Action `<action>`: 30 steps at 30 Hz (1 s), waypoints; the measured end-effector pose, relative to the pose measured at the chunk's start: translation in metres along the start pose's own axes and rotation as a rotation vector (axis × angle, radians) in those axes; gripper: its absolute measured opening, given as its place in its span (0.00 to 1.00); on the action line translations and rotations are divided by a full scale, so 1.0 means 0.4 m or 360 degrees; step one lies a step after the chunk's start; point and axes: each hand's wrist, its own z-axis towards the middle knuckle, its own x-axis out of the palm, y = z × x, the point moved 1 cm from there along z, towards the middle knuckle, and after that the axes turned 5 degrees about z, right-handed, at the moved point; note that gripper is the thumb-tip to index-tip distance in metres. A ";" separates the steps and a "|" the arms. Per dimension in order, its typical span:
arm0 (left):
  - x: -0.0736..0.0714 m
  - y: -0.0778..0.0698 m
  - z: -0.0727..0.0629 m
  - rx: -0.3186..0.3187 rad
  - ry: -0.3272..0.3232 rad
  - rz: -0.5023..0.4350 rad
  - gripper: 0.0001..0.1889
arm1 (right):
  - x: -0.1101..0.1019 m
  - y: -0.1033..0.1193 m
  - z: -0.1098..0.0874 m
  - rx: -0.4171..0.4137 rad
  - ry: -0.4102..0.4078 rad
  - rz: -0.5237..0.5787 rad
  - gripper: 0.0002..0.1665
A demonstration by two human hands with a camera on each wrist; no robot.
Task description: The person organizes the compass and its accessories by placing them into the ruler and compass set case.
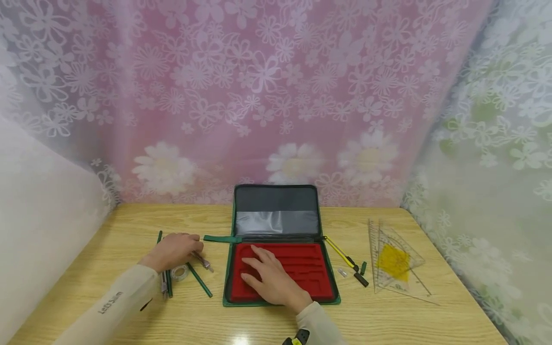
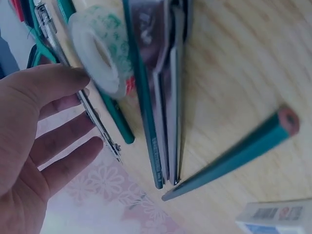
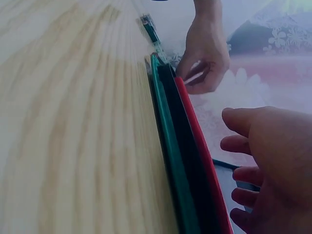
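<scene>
My left hand (image 1: 177,250) pinches a silver metal drawing compass (image 2: 97,119) between thumb and fingers, raised over the left side of the table. Below it lie a roll of clear tape (image 1: 179,272), green pencils (image 1: 200,280) and a second metal compass (image 2: 157,44) beside another green pencil. With fingers spread, my right hand (image 1: 276,282) hovers over the red moulded tray (image 1: 316,285) of an open green zip case (image 1: 276,199). Nothing is in its fingers. The tray's slots hold nothing where they show.
Right of the case lie a yellow utility knife (image 1: 338,251), a black stub (image 1: 361,279), a small green piece (image 1: 363,267) and clear set squares (image 1: 407,273) with a yellow patch. A white box (image 2: 278,217) lies near the pencils. A green strap (image 1: 217,238) sticks out leftward.
</scene>
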 end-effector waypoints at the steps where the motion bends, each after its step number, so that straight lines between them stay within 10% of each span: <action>1: -0.002 0.001 -0.002 -0.0007 0.0009 -0.0010 0.11 | -0.001 -0.003 -0.003 -0.0002 -0.0012 0.0000 0.29; 12: -0.062 -0.034 0.039 -0.0056 -0.0133 -0.0072 0.10 | -0.061 -0.054 -0.035 0.0059 -0.0130 0.0034 0.28; 30: -0.073 -0.245 0.278 0.0112 -0.0130 -0.0106 0.06 | -0.168 -0.198 -0.152 0.0260 -0.0489 -0.0073 0.24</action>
